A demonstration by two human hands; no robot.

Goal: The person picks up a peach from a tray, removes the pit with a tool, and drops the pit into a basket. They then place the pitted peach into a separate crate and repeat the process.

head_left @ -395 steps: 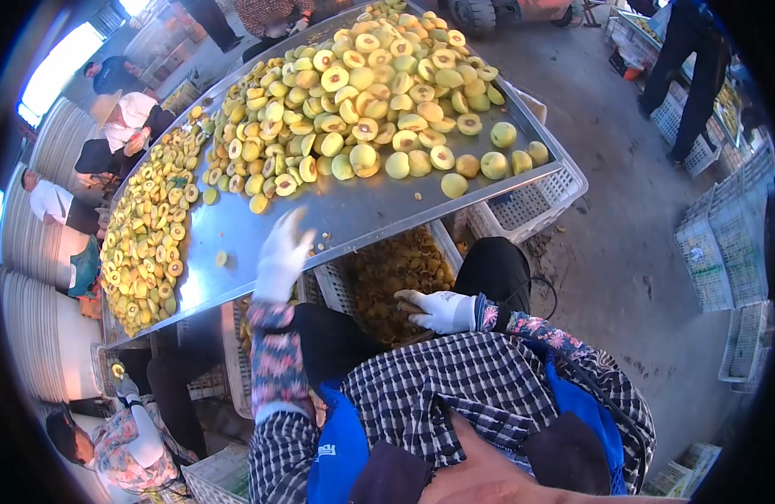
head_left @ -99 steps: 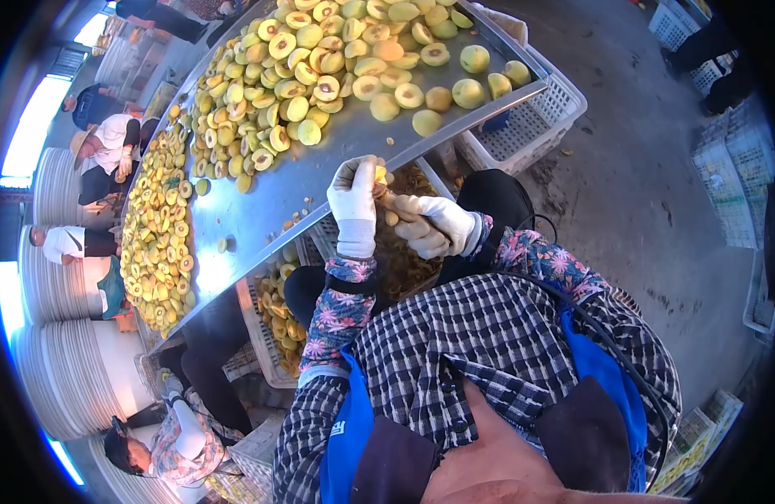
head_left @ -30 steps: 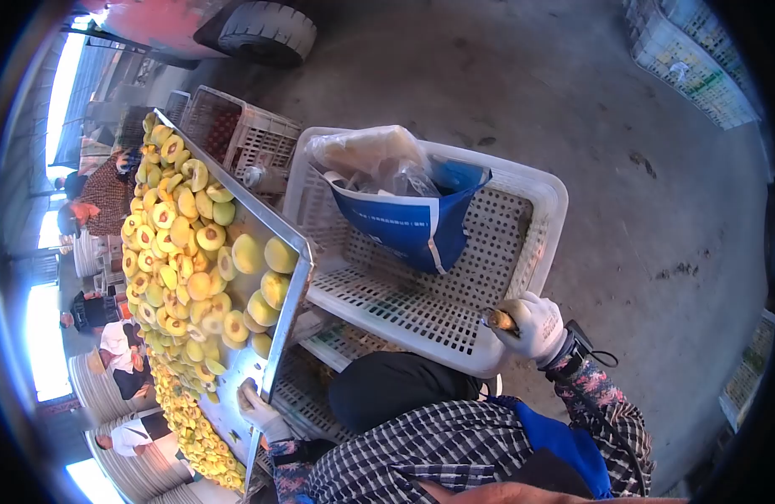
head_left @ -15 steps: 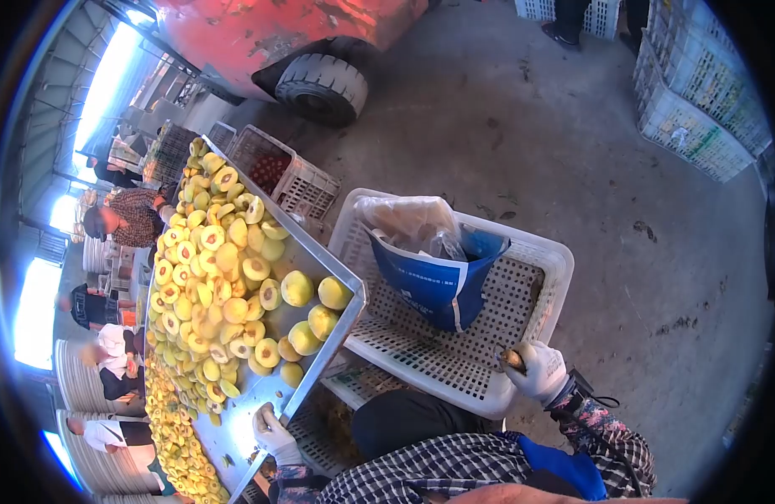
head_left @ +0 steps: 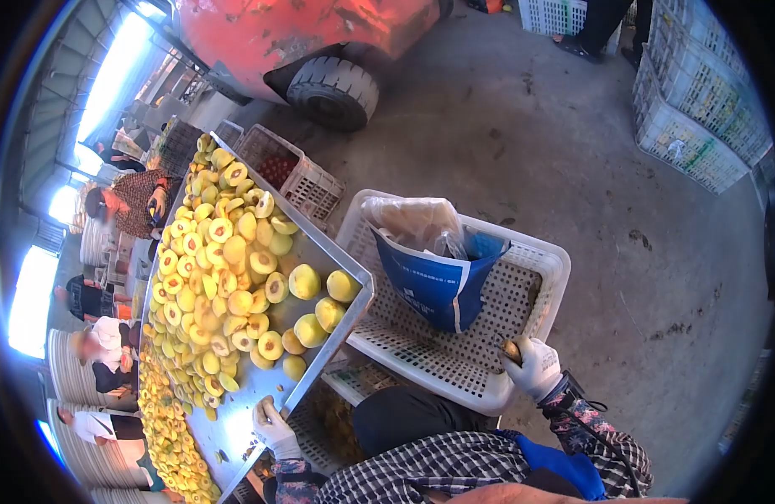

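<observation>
My left hand (head_left: 274,429), in a whitish glove, is closed at the near edge of the metal tray (head_left: 330,323); whatever its curled fingers hold is too small to tell. Halved yellow fruits (head_left: 204,294) with reddish centres are heaped on the tray, and several whole-looking ones (head_left: 328,314) lie by its near corner. My right hand (head_left: 534,368), gloved too, is closed around a small brown object (head_left: 512,351) with a thin tip, over the rim of a white perforated crate (head_left: 549,294). A blue bag (head_left: 433,286) with a clear plastic liner stands in that crate.
A red vehicle with a black tyre (head_left: 333,92) stands beyond the tray. Crates (head_left: 314,189), one with red contents, sit near it. Stacked white crates (head_left: 690,143) rise at the upper right. A co-worker (head_left: 133,204) and other people are along the tray's far side.
The view has shifted slightly, moving the tray and vehicle a little to the right. The nearest co-worker's hand has lifted away from the fruit. Both my hands keep nearly the same places.
</observation>
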